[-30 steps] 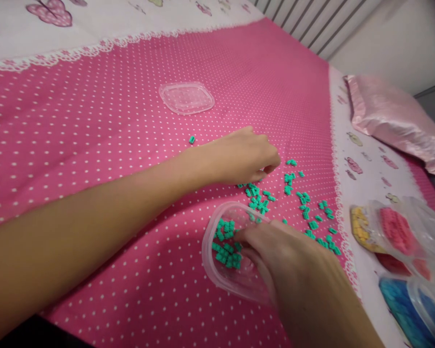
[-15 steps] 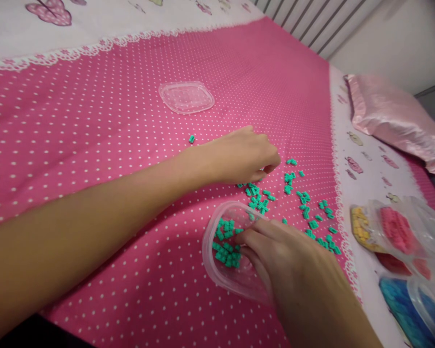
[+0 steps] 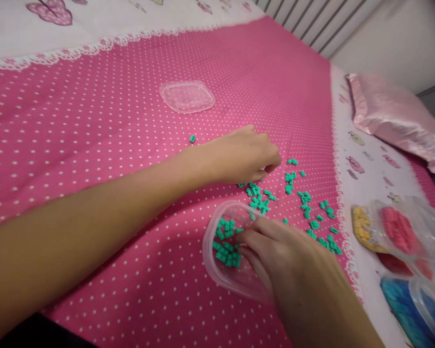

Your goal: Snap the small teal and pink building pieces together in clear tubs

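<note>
A clear plastic container (image 3: pixel 210 263) sits on the bedcover with several small green toy bricks (image 3: pixel 227 253) in it. My right hand (image 3: pixel 275 251) reaches into this container from the right; its thumb and fingers are pinched together beside the bricks, and whatever is between them is hidden. Beyond the container my left hand (image 3: pixel 252 154) is low over the cover, fingers curled down at the edge of a loose pile of green bricks (image 3: pixel 259 203). Its fingertips are mostly out of sight, so what they hold cannot be made out.
More green bricks (image 3: pixel 314 224) lie scattered to the right, and a single brick (image 3: pixel 192 138) is beyond my left forearm. A clear lid (image 3: pixel 187 96) rests farther back. At right are containers of yellow (image 3: pixel 363 227), pink (image 3: pixel 398 227) and blue pieces (image 3: pixel 408 304), and a pink pillow (image 3: pixel 398 118).
Almost nothing differs. Both hands keep their places and poses, and the whole view has shifted very slightly.
</note>
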Available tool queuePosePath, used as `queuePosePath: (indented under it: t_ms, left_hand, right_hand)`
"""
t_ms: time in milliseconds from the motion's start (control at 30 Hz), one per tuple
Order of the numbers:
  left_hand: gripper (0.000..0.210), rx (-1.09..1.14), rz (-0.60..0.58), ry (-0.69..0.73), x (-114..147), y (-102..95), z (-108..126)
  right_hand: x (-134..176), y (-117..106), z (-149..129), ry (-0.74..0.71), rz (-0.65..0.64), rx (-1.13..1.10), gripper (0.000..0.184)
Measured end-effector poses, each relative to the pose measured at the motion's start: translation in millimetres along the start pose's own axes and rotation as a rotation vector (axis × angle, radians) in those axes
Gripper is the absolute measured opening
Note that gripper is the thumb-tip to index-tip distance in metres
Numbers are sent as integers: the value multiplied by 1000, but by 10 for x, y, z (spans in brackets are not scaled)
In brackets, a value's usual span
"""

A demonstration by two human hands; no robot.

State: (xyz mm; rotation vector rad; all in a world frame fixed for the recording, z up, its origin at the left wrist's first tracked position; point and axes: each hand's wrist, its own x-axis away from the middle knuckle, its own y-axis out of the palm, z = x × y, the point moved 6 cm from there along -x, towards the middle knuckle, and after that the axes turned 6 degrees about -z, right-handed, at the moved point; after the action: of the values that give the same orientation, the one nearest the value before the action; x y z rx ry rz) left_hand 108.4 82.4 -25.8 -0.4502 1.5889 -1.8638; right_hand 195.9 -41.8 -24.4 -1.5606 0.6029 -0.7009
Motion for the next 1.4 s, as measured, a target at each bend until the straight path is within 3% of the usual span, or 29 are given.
queuePosePath:
  t_ms: [1200,1400]
  left_hand:
    - [22,-16,7,1,-11,6,12]
    - [19,23,5,-48,73,-96,-167]
  right_hand:
    - [-22,-48,-48,-14,37,-26,29]
    - [106,-212,6,-36,72,-121,35]
